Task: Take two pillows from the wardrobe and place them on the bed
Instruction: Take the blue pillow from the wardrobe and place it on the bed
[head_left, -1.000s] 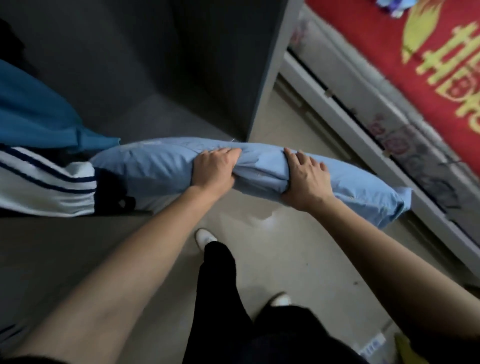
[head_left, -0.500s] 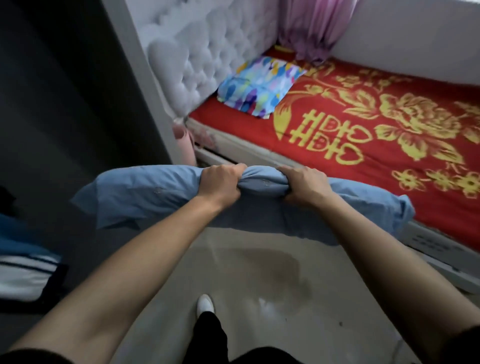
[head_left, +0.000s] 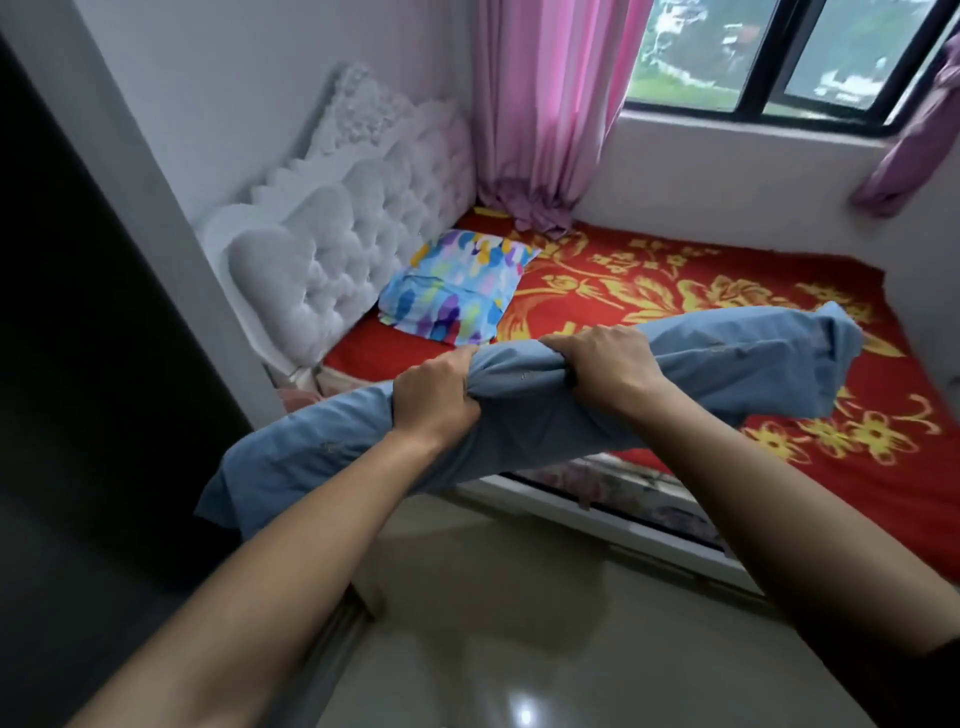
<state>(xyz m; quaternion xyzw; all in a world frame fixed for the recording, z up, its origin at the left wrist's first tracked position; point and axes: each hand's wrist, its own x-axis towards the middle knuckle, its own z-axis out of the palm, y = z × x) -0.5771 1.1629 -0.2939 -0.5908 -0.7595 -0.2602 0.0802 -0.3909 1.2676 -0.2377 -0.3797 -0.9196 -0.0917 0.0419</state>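
I hold a long light-blue pillow (head_left: 727, 358) in the air with both hands, gripping its top edge near the middle. My left hand (head_left: 434, 397) and my right hand (head_left: 605, 366) are clenched on the fabric side by side. The pillow's right end hangs over the bed (head_left: 675, 291), which has a red cover with yellow flowers; its left end droops over the floor. A multicoloured pillow (head_left: 457, 286) lies flat on the bed by the white tufted headboard (head_left: 337, 234). The dark wardrobe (head_left: 78, 338) stands at the left.
Pink curtains (head_left: 545, 104) hang in the bed's far corner beside a window (head_left: 795, 52). The bed's white side rail (head_left: 597, 514) runs along a glossy tiled floor (head_left: 519, 623). A white wall panel separates the wardrobe from the headboard.
The view has swung up and right from the wardrobe to the bed. The blue pillow, held in both hands throughout, has come out of the wardrobe and moved over the bed's edge.
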